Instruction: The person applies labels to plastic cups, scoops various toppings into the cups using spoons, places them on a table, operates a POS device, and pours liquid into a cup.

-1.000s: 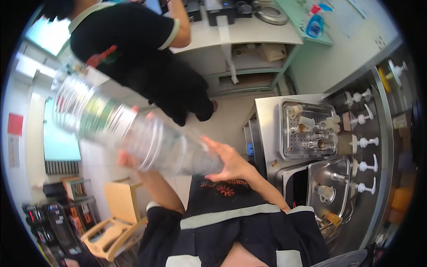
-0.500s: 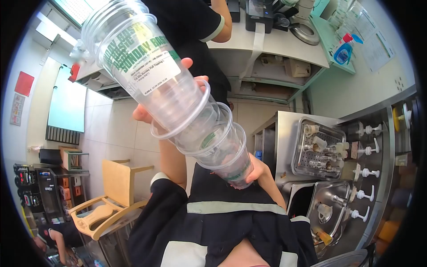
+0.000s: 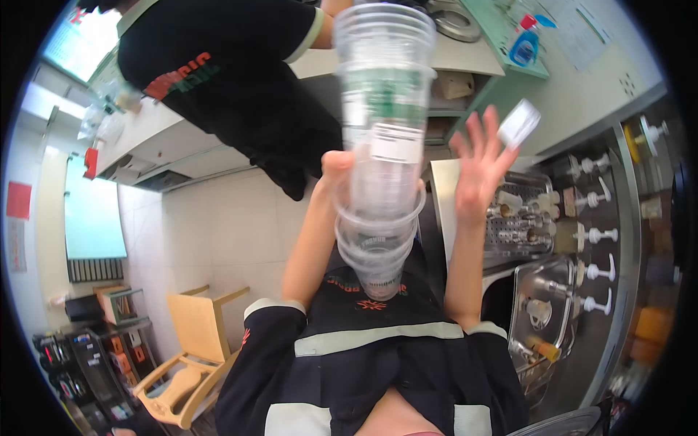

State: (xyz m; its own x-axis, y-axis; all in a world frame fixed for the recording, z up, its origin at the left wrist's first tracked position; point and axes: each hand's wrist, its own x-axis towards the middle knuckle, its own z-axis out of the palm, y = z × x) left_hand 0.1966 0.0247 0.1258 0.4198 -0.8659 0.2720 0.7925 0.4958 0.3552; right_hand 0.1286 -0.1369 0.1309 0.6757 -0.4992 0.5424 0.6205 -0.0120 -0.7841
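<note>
A tall stack of clear plastic cups [image 3: 385,174] stands nearly upright in front of me, green print and a white label [image 3: 396,142] on its side. My left hand [image 3: 337,168] is wrapped around the stack from the left; most of its fingers are hidden behind the cups. Several smaller cups [image 3: 382,280] are nested at the lower end. To the right, my right hand [image 3: 476,174] is raised with its fingers spread, apart from the stack. A small white sticker [image 3: 519,123] touches one of its fingers, seemingly stuck there; any print on it is too blurred to read.
A co-worker [image 3: 233,80] in a dark shirt stands just ahead, at the counter. At right, a perforated steel tray [image 3: 518,254] holds jiggers, beside several pump dispensers [image 3: 600,235]. A wooden chair [image 3: 196,327] is at left. A blue spray bottle [image 3: 525,47] stands on a shelf.
The cup stack has swung from a leftward tilt to nearly upright. My right hand has let go of its lower end and risen to the right, a white sticker now at its fingers.
</note>
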